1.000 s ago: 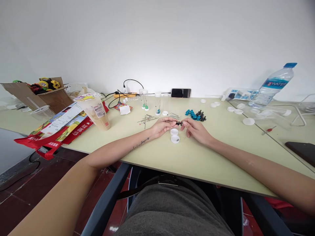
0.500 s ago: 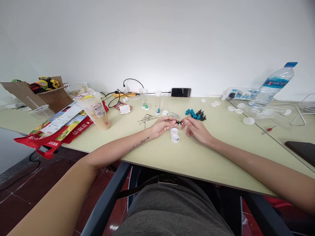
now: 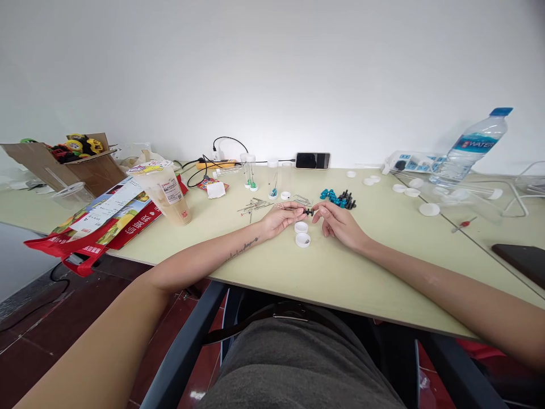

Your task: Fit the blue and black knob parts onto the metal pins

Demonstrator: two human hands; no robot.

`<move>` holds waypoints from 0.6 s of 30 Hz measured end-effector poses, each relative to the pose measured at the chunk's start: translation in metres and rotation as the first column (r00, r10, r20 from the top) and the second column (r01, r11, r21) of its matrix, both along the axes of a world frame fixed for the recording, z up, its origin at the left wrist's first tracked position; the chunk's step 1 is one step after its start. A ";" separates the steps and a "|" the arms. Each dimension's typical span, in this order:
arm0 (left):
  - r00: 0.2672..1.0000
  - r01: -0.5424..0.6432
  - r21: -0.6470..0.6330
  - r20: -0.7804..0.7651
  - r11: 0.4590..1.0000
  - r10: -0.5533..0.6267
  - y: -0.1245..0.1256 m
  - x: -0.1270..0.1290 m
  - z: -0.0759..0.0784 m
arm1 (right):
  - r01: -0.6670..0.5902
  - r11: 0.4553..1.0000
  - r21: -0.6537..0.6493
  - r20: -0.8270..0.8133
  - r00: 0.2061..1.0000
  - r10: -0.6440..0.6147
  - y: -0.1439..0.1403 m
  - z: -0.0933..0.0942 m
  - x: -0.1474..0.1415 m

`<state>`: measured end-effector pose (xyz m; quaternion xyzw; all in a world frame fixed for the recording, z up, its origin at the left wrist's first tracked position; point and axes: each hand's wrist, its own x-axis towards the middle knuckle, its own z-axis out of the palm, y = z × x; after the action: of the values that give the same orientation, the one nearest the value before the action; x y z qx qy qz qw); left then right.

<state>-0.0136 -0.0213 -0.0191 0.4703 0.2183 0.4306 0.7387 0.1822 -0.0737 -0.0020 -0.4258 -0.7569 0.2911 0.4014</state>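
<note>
My left hand (image 3: 279, 220) pinches a small black spool-shaped part (image 3: 309, 212) between thumb and fingertips. From the other side, the curled thumb and fingers of my right hand (image 3: 339, 225) meet the right end of this part. Just below my fingers, two white round caps (image 3: 303, 241) lie close together, the nearer one with tiny metallic bits in it. Beyond my right hand is a pile of small blue pieces (image 3: 327, 195) beside similar black pieces (image 3: 350, 199). Thin metal pins (image 3: 258, 204) are scattered past my left hand.
Clear tubes (image 3: 273, 180), some with pins inside, stand near the wall beside a phone (image 3: 313, 161). A drink cup (image 3: 168, 196) and red bag (image 3: 131, 224) are at left. More white caps (image 3: 429, 209), a tilted water bottle (image 3: 474, 145) and a power strip (image 3: 415, 162) are at right.
My hands and the black part hold almost the same position. The view shifts very slightly.
</note>
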 end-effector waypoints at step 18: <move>1.000 0.004 -0.004 -0.011 1.000 -0.004 -0.001 0.000 0.001 | 0.003 1.000 -0.017 0.023 1.000 -0.002 0.000 0.001 -0.001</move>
<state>-0.0134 -0.0218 -0.0180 0.4715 0.2222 0.4261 0.7394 0.1810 -0.0742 -0.0013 -0.4335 -0.7584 0.2922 0.3894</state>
